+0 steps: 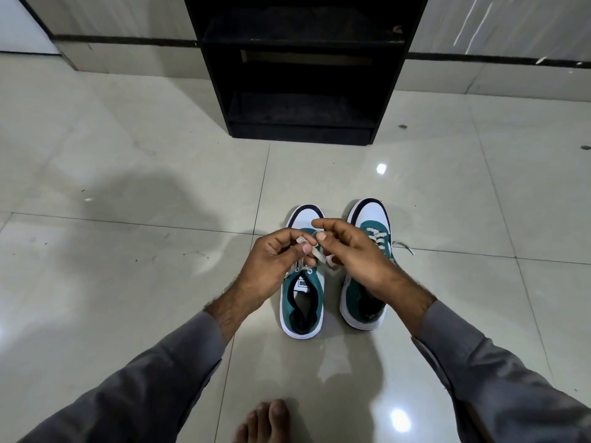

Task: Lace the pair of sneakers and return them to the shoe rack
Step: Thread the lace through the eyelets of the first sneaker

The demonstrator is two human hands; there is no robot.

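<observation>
Two teal and white sneakers stand side by side on the tiled floor, toes pointing away from me. Above the left sneaker (302,302), my left hand (275,263) pinches one end of its white lace (315,249) between thumb and fingers. My right hand (348,251) grips the other end of the same lace close beside it. The right sneaker (372,225) has its lace threaded through the eyelets, with one loose end lying on the floor to its right; my right wrist hides its middle. The black shoe rack (303,68) stands straight ahead.
The rack's shelves look dark, and I cannot tell what lies on them. My bare foot (265,422) shows at the bottom edge. A tiled wall runs behind the rack, with a white panel at the far left.
</observation>
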